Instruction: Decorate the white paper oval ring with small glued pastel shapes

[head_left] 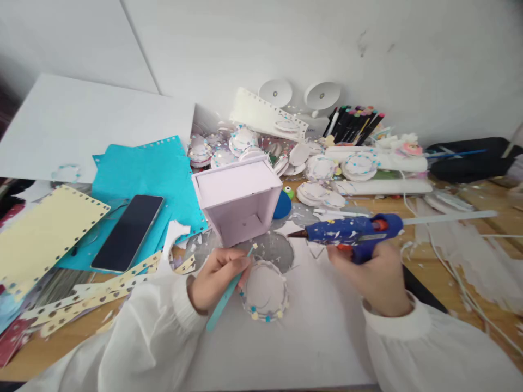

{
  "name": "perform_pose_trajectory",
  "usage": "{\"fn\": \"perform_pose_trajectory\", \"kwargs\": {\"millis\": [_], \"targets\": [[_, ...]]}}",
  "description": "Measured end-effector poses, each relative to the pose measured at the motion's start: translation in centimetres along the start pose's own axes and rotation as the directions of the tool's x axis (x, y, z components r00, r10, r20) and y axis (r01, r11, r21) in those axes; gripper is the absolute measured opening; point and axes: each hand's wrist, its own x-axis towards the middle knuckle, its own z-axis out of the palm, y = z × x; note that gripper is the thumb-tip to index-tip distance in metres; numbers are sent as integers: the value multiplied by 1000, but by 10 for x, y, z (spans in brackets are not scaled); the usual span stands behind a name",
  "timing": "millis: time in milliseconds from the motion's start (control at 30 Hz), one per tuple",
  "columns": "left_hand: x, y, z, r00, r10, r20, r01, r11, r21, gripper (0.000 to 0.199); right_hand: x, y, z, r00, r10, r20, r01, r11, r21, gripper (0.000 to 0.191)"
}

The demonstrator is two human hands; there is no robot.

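Between the fingers of my left hand (218, 277) is a pair of teal tweezers (222, 309), slanting up to the right. A tiny pale yellow flower piece (255, 246) sits at their tip. Just right of that hand, a round white disc (267, 288) lies on white board, with small blue and yellow pieces around its rim. My right hand (378, 275) is wrapped round a blue hot glue gun (339, 231), whose nozzle points left above the board. A clear glue stick (449, 218) sticks out of its back end.
A pale lilac open box (237, 188) stands behind the disc. Decorated discs (322, 167) are piled at the back, near black markers (355, 125). On the left a phone (128, 233) lies on blue sheets (134, 169). A white cord (457, 288) runs along the right.
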Motion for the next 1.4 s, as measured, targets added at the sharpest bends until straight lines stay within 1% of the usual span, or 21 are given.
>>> {"fn": "perform_pose_trajectory", "kwargs": {"millis": [67, 133, 267, 400, 500, 567, 633, 733, 867, 1100, 1267, 1400], "targets": [[0, -1, 0, 1000, -10, 18, 10, 1000, 9, 53, -4, -3, 11, 999, -19, 41, 17, 999, 49, 20], [-1, -2, -2, 999, -8, 43, 7, 1000, 19, 54, -8, 0, 17, 996, -37, 85, 32, 998, 56, 22], [-3, -5, -5, 995, -13, 101, 11, 1000, 28, 54, -12, 13, 19, 978, -106, 178, 106, 994, 10, 25], [-3, -7, -7, 990, 9, 141, -11, 1000, 13, 51, -13, 16, 18, 947, -193, 257, 191, 981, 36, 17], [-3, -6, -7, 987, 24, 161, -24, 1000, 3, 50, -15, 12, 18, 957, -184, 224, 180, 983, 39, 8], [-2, -6, -7, 985, 28, 172, -29, 1000, 7, 50, -16, 10, 18, 965, -165, 205, 162, 986, 29, 9], [-3, -6, -7, 984, 30, 178, -33, 999, 13, 50, -16, 11, 18, 961, -167, 218, 168, 986, 18, 9], [-3, -6, -7, 984, 31, 177, -34, 999, 18, 49, -16, 12, 18, 955, -173, 243, 177, 984, 5, 20], [-3, -6, -6, 984, 35, 176, -41, 999, 31, 48, -16, 9, 19, 964, -161, 211, 167, 986, -12, 28], [-2, -9, -5, 980, 78, 182, -79, 997, -4, 47, -15, 9, 21, 952, -251, 176, 254, 967, 7, 27], [-2, -10, -6, 979, 83, 188, -82, 997, -9, 46, -14, 9, 20, 938, -287, 196, 292, 956, 3, 28], [-2, -10, -6, 978, 89, 189, -89, 996, -7, 45, -13, 9, 20, 932, -302, 202, 306, 952, 14, 25]]}}
